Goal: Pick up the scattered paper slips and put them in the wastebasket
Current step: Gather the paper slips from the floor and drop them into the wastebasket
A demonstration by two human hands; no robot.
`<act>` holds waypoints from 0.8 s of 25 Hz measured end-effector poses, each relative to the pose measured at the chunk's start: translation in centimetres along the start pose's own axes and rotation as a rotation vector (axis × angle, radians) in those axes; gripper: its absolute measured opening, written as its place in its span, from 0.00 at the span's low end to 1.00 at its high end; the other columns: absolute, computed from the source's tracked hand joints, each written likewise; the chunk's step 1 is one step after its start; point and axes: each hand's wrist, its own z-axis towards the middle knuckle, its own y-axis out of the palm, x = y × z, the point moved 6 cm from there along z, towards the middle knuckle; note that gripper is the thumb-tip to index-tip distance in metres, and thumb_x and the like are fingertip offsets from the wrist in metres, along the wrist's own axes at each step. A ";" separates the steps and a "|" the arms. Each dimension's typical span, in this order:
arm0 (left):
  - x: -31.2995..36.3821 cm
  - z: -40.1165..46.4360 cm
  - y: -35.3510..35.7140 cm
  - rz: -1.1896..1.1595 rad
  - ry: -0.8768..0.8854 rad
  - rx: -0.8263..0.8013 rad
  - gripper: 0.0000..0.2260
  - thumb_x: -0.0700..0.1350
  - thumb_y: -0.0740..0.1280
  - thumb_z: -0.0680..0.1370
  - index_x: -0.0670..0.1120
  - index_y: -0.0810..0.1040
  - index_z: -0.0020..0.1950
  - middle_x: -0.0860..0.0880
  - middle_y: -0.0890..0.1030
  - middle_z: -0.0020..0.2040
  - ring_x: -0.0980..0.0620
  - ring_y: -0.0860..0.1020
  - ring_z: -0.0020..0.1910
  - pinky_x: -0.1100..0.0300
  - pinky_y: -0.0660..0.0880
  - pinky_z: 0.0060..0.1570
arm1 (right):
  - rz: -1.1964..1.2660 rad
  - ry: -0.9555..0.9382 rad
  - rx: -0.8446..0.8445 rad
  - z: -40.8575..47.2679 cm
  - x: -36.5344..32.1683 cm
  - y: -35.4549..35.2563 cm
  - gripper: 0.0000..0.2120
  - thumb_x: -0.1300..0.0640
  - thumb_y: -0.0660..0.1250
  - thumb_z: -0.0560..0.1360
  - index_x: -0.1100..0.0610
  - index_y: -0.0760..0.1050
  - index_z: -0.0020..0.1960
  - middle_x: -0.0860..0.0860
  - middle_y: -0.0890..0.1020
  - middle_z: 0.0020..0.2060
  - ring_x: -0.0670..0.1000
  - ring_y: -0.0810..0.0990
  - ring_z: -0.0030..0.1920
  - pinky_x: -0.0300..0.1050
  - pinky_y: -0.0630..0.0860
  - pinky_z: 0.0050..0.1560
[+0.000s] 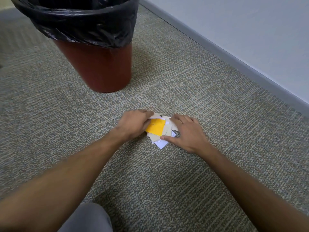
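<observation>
My left hand [133, 124] curls its fingers [147, 113] round the small pile of yellow, beige and white paper slips [158, 129] on the carpet. My right hand [187, 133] presses the pile with nearly straight, spread fingers [177, 118]. The red-brown plastic wastebasket [98, 64] stands well apart.

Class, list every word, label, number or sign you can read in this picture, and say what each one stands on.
None can be read.
yellow slip: a small dark mark, too small to read.
pale slips, wastebasket and bin liner: no text visible.
</observation>
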 end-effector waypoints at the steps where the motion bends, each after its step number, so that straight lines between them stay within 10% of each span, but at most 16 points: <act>1: -0.5 -0.6 -0.5 -0.057 -0.052 0.068 0.13 0.51 0.56 0.81 0.50 0.75 0.60 0.47 0.81 0.54 0.43 0.79 0.51 0.53 0.71 0.41 | 0.011 -0.018 0.041 0.1 -0.3 -0.4 0.42 0.24 0.53 0.69 0.51 0.64 0.73 0.48 0.68 0.72 0.50 0.65 0.71 0.51 0.59 0.69; 10: -2.4 -6.7 -2.2 -0.400 -0.457 0.457 0.11 0.48 0.62 0.79 0.41 0.77 0.44 0.43 0.81 0.39 0.42 0.77 0.36 0.54 0.68 0.34 | -0.101 -0.315 -0.125 2.1 -4.6 0.3 0.43 0.28 0.61 0.69 0.52 0.61 0.76 0.50 0.64 0.75 0.53 0.65 0.73 0.51 0.60 0.71; 15: -3.1 -7.7 -1.7 -0.594 -0.590 0.538 0.14 0.50 0.61 0.76 0.41 0.80 0.49 0.45 0.83 0.40 0.44 0.78 0.38 0.52 0.74 0.39 | -0.121 -0.383 0.047 2.6 -5.2 -1.1 0.22 0.43 0.55 0.78 0.54 0.74 0.63 0.50 0.82 0.54 0.54 0.81 0.50 0.50 0.74 0.53; 20: -3.2 -8.2 -1.2 -0.967 -0.707 0.579 0.07 0.42 0.66 0.77 0.44 0.81 0.53 0.55 0.81 0.41 0.59 0.78 0.38 0.64 0.74 0.40 | 0.193 -0.114 0.279 1.6 -2.6 -4.9 0.14 0.50 0.56 0.78 0.56 0.77 0.50 0.51 0.79 0.35 0.53 0.76 0.33 0.47 0.75 0.40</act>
